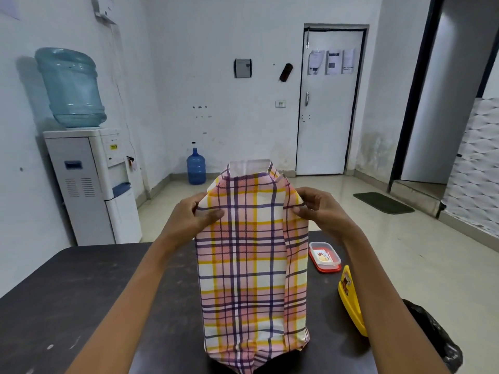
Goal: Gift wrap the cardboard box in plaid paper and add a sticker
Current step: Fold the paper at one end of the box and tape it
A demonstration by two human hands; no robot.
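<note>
A tall box wrapped in plaid paper (pixel 251 265) stands upright on the dark table (pixel 81 292). The cardboard itself is hidden under the paper. At the top end the paper stands open, its white inside (pixel 249 166) showing. My left hand (pixel 195 214) pinches the paper at the upper left corner, thumb on the front face. My right hand (pixel 314 206) pinches the paper at the upper right corner. A small clear container with a red rim (pixel 324 256) lies to the right on the table, with a sticker (pixel 322 256) showing in it.
A yellow plastic lid (pixel 351 300) lies at the table's right edge, next to a black bag (pixel 432 336). A water dispenser (pixel 89 171) stands at the left wall. A blue bottle (pixel 196 166) sits on the floor by the far wall, near a white door (pixel 328 103).
</note>
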